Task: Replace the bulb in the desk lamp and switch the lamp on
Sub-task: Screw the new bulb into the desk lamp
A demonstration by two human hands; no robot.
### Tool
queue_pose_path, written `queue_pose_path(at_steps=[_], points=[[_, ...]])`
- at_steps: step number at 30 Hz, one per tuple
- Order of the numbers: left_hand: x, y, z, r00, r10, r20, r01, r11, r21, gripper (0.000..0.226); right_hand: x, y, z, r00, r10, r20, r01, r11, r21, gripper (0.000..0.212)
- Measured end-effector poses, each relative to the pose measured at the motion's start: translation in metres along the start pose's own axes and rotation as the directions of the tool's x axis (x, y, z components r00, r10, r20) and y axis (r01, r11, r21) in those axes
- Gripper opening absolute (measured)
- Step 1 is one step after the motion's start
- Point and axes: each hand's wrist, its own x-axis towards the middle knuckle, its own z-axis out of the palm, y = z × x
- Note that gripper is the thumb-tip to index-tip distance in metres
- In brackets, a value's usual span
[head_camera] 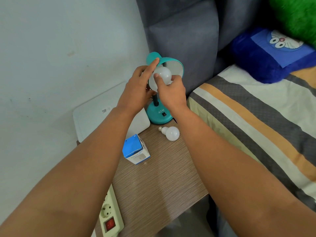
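While my right hand (pixel 171 93) curls its thumb and fingers round the white bulb (pixel 162 76) at the mouth of the lamp shade (pixel 172 65), my left hand (pixel 136 88) steadies that shade, its forefinger stretched flat along the teal rim and the other fingers bent in beneath. I cannot tell from here whether the bulb's base sits in the socket, since both hands and the shade hide it. The shade tilts toward me, its pale inside showing behind the bulb. Below my hands the desk lamp's black stem runs down to its round teal base (pixel 159 115), which carries white letters and a small black switch (pixel 164 114) and stands at the far end of the wood-grain worktop (pixel 157 182).

Just in front of the base a second white bulb (pixel 171 133) lies on its side on the worktop, its metal screw cap pointing toward the left. Near it, on the left, a blue and white bulb box (pixel 136 149) stands upright. A white flat box (pixel 102 115) lies behind it, partly under my left forearm. At the near left edge a cream power strip (pixel 111 218) shows one socket and a red rocker switch. To the right lies a striped bed (pixel 256 120) with a blue cartoon pillow (pixel 271 55), and a grey upholstered headboard (pixel 183 35) rises behind the lamp.
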Motion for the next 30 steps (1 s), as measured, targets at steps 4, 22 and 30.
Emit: queue_pose_path(at_steps=[4, 22, 30], points=[[0.0, -0.001, 0.0, 1.0, 0.014, -0.008, -0.014, 1.0, -0.005, 0.079, -0.003, -0.008, 0.003, 0.997, 0.069, 0.017, -0.069, 0.997, 0.027, 0.066], [-0.001, 0.002, 0.0, 1.0, -0.013, 0.017, 0.012, 0.999, 0.048, 0.091, -0.002, -0.014, -0.012, 0.926, 0.295, 0.237, -0.34, 0.924, 0.178, 0.06], [-0.023, 0.01, -0.019, 0.984, -0.109, 0.143, 0.104, 0.994, 0.039, 0.099, -0.023, -0.011, -0.026, 0.917, 0.318, 0.243, -0.352, 0.929, 0.114, 0.047]])
